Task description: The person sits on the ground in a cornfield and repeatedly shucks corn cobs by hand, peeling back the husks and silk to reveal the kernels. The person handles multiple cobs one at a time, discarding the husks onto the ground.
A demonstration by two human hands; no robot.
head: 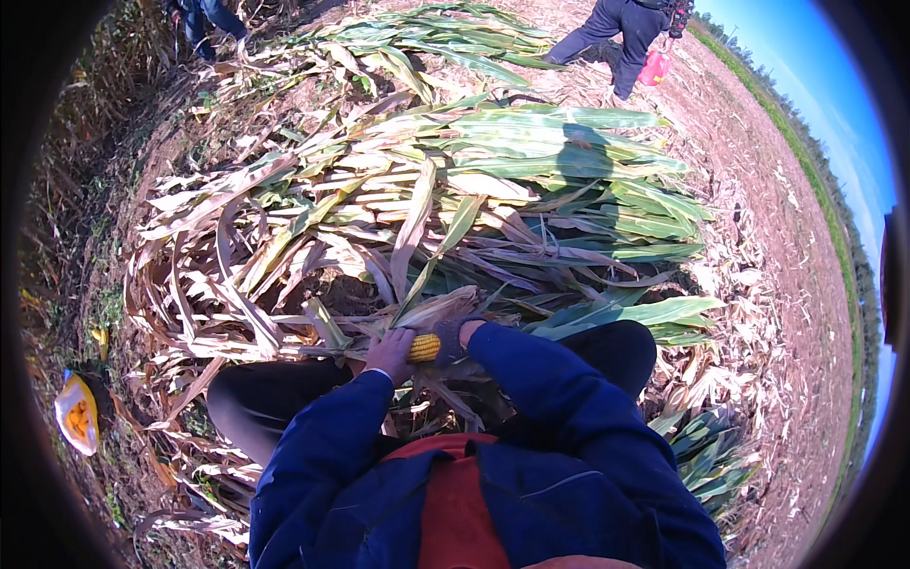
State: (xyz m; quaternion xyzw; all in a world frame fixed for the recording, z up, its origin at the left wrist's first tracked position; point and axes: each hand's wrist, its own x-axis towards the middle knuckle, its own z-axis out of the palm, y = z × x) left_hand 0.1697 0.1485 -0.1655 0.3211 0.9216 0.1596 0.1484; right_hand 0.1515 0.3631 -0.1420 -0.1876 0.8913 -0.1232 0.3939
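A yellow ear of corn [425, 348] shows between my two hands, level with my bent knees. My left hand [392, 353], bare, grips its left end. Around its right end closes my right hand [449, 340], in a dark knitted glove. A dry, pale husk [442, 306] lies just beyond the ear, close to the gloved fingers. The ends of the ear are hidden by my hands. Right in front of me spreads a layer of cut corn stalks [426, 192], with dry leaves on the left and greener ones on the right.
At the lower left stands a bag [76, 416] with yellow corn inside; another ear [102, 343] lies above it. One person [617, 39] at the top right carries a red container [655, 68]. Another person's legs [202, 25] show at the upper left, near standing corn [71, 163].
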